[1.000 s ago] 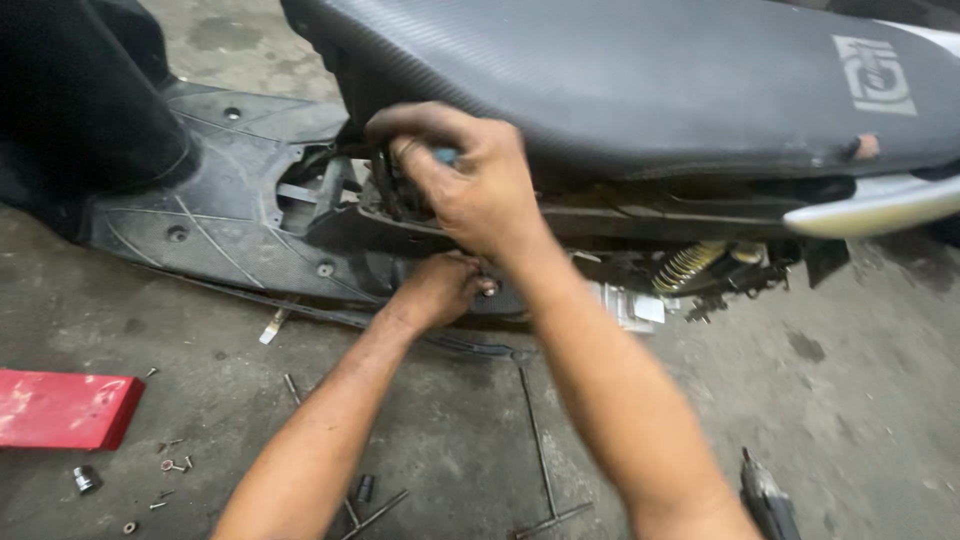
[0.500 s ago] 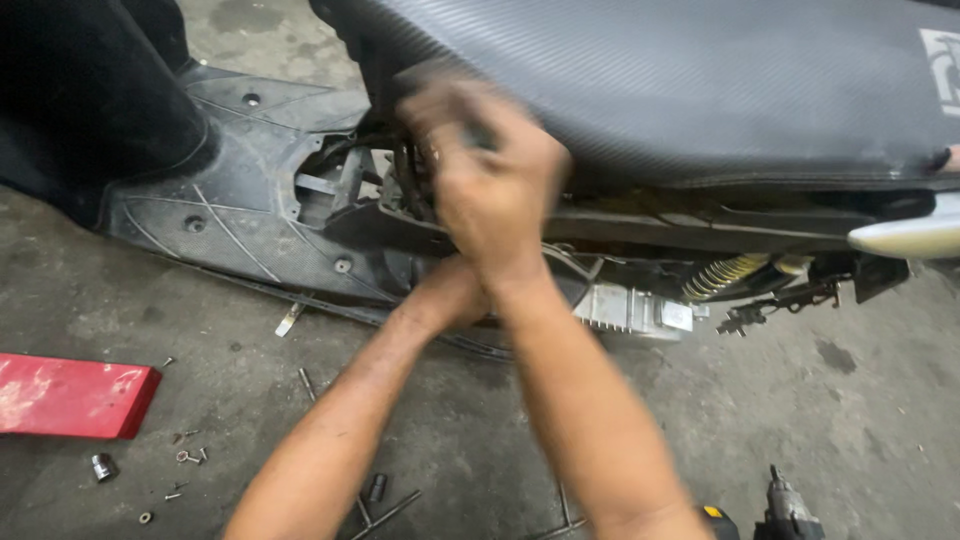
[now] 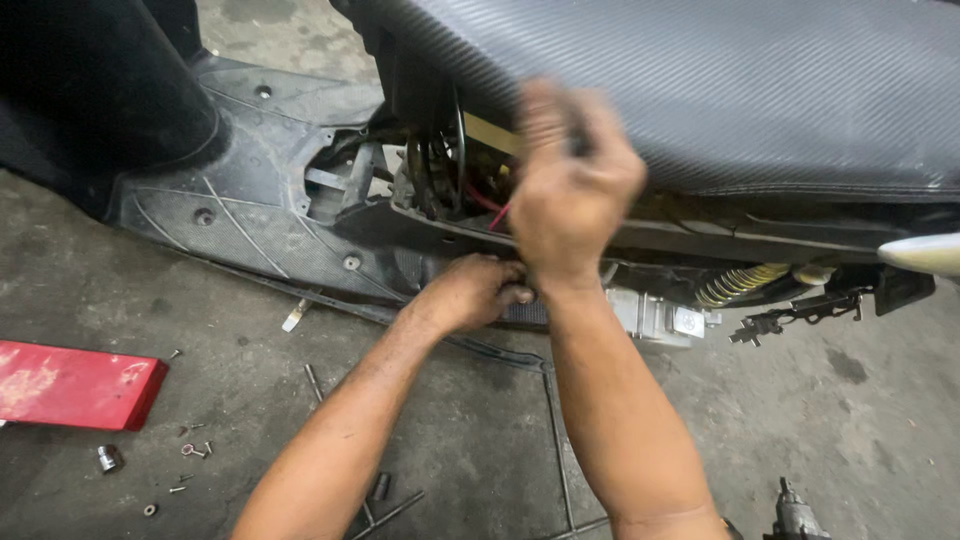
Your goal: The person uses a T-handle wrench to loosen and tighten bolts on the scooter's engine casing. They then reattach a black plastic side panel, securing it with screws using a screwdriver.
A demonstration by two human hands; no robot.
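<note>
Where panels gape, black wiring point(image 3: 440, 175) exposed

The right hand point(image 3: 570, 190) is raised just under the scooter's black seat point(image 3: 720, 90), blurred, fingers curled beside red and black wires point(image 3: 470, 190). Below the seat, the left hand point(image 3: 475, 292) grips the lower edge of the body. Well below the seat, a red tray point(image 3: 70, 385) and loose bolts point(image 3: 190, 450) lie on the concrete floor point(image 3: 860, 420).

Counted: 2 hands point(image 3: 570, 195) point(image 3: 475, 292) at 1 scooter point(image 3: 700, 90); 1 red tray point(image 3: 70, 385) lower left; 1 socket point(image 3: 109, 458); 1 yellow spring point(image 3: 742, 283) right; 1 drill point(image 3: 795, 515) lower right.
</note>
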